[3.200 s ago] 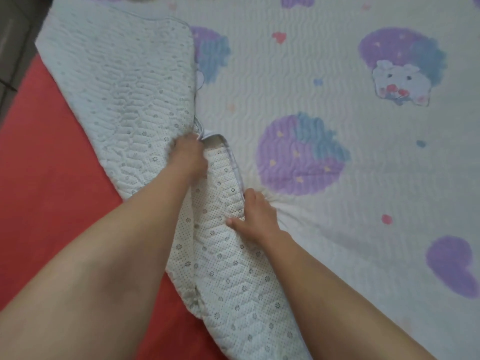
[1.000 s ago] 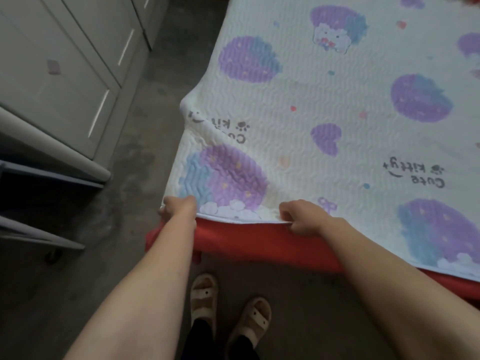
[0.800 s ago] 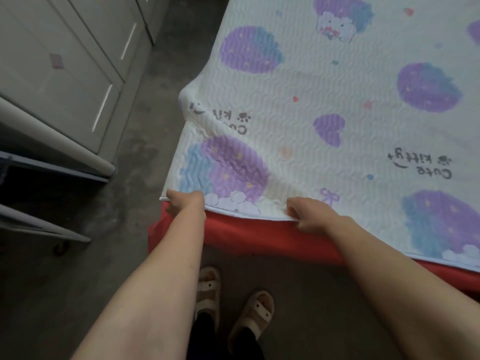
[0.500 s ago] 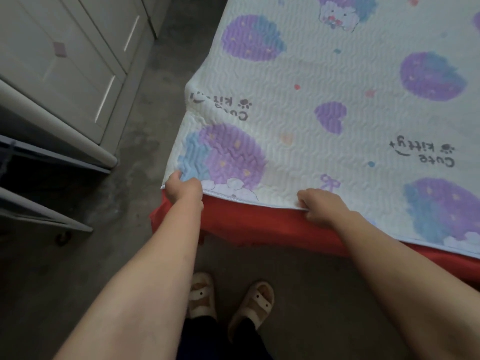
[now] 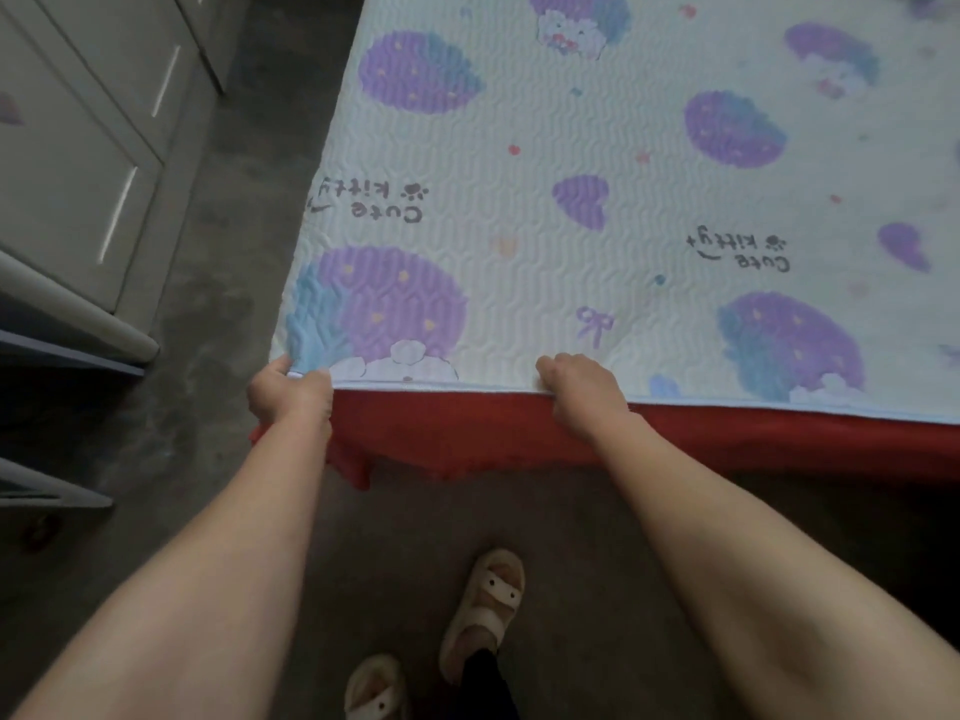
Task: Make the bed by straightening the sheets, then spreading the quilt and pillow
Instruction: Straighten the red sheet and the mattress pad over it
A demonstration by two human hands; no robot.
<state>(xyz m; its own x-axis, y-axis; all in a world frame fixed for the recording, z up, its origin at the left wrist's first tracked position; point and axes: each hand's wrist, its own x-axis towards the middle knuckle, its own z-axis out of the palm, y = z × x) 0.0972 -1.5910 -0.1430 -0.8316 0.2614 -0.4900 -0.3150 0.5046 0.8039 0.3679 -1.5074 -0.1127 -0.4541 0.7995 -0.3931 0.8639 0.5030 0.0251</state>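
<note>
A white quilted sheet printed with purple shapes and "Cute kitty" lettering lies flat over the bed. A red under-sheet hangs below its near edge. My left hand grips the sheet's near left corner. My right hand grips the same near edge further right, fingers curled over the hem. No quilt or pillow is in view.
A grey cabinet with drawers stands at the left, across a strip of bare concrete floor. My feet in beige sandals stand on the floor just before the bed's near edge.
The folded-back corner from 3.2 s ago is now laid flat. Over the last second the crease at the left edge has gone and the hem lies straighter; both hands keep their hold.
</note>
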